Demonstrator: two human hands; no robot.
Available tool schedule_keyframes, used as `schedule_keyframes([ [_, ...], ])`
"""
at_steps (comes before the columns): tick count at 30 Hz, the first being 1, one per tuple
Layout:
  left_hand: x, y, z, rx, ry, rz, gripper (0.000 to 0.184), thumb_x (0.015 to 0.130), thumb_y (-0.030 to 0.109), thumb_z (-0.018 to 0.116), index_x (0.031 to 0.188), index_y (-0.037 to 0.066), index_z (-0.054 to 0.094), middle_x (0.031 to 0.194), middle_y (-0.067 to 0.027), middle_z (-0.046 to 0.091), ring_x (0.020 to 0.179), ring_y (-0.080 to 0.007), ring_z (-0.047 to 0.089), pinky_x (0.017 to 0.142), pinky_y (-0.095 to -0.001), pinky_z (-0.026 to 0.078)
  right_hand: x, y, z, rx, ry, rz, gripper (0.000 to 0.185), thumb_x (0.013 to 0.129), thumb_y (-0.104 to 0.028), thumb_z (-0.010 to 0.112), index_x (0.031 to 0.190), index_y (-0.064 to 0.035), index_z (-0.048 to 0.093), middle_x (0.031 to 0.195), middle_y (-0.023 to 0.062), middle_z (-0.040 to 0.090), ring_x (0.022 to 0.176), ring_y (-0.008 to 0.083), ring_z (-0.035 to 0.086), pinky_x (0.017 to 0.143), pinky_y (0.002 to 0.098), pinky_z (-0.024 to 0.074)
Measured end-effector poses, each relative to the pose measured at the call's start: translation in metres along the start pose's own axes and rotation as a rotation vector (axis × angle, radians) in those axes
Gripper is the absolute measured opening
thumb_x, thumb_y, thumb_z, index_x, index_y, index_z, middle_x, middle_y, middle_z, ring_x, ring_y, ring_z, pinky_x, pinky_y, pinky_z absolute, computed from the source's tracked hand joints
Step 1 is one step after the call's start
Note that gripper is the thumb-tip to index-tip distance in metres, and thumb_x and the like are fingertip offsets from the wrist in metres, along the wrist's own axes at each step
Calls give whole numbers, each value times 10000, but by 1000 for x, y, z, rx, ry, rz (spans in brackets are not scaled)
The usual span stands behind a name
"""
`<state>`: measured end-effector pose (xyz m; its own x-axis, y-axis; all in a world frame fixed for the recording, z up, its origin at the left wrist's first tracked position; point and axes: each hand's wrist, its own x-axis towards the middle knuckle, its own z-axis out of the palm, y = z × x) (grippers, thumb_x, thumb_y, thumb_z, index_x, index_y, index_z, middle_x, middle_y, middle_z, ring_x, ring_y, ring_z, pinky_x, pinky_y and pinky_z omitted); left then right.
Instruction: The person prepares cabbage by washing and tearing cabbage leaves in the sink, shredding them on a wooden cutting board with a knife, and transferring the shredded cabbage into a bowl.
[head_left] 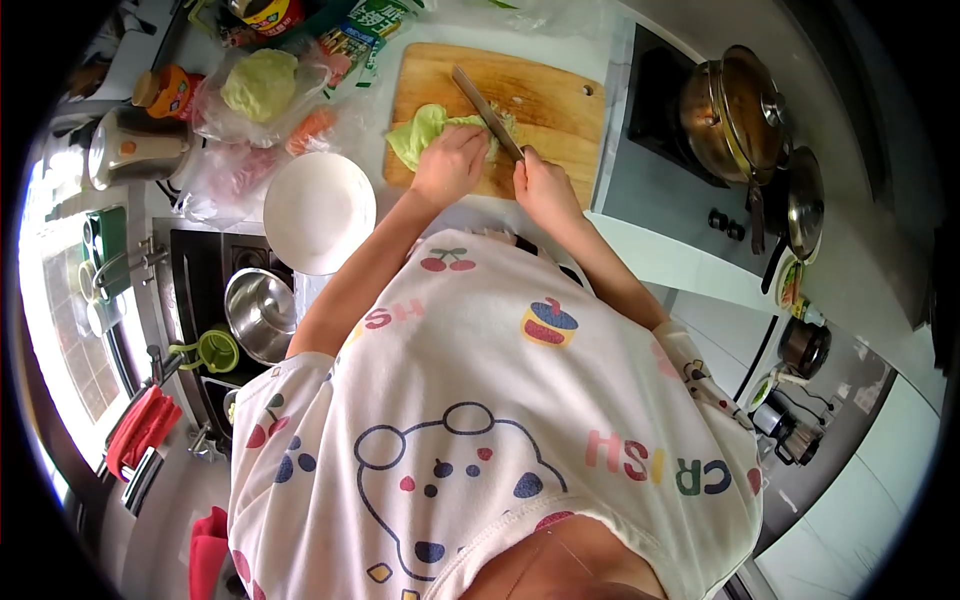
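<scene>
Over the wooden cutting board [555, 120], the person's left hand [450, 165] presses down a pale green cabbage leaf [428, 125], its fingers bunched together and curled on top. The right hand [548, 188], at the board's near edge, has its fingers closed round the handle of a kitchen knife [482, 105], whose blade slants away across the board, just beside the left fingers. Small cut bits [508, 122] lie against the blade's right side, around the middle of the board. The plainest writing I can see is on the person's pale shirt [620, 395], on the near side of the board: coloured letters [660, 465] spelling CRISH, upside down from here, along with a bear outline and some cherries. Left of the board's far corner stands a green packet [345, 42] with large white characters that I can't make out for certain. Further left are a jar [272, 14] with a red and yellow label and another jar [178, 92] with an orange one, their print too small to read. Between that second jar and the board, a cabbage [260, 85] sits in clear plastic. A white bowl [320, 213] stands just left of the board's near corner. To the board's right is a hob [655, 195] carrying a lidded pot [708, 120].
</scene>
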<state>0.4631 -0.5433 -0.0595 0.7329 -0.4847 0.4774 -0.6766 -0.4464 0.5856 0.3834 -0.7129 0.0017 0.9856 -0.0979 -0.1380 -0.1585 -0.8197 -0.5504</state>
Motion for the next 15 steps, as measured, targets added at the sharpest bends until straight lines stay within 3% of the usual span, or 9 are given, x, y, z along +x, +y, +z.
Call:
schedule_keyframes([
  [4,1,-5,-7,145,24,113,204,839,124,707,1032,63,730,1077,-50,713,981,-268,645,871,-384,527,-1,4,-4,73,34,24,173,961,-146,545,957,27,556,693,242,634,662,438,644,598,513,516],
  [10,-6,-6,-5,31,22,2,268,831,158,725,1091,93,709,1062,-38,719,981,-265,643,869,-380,522,-17,0,-17,71,24,16,173,964,-151,552,962,21,562,690,232,631,652,425,642,591,500,505],
  [15,-9,-8,-4,46,-19,-63,244,825,180,738,1050,94,699,1026,-51,725,934,-273,653,836,-384,534,-24,-4,-23,3,-53,34,172,959,-146,555,976,24,569,703,239,635,658,437,639,601,510,507],
])
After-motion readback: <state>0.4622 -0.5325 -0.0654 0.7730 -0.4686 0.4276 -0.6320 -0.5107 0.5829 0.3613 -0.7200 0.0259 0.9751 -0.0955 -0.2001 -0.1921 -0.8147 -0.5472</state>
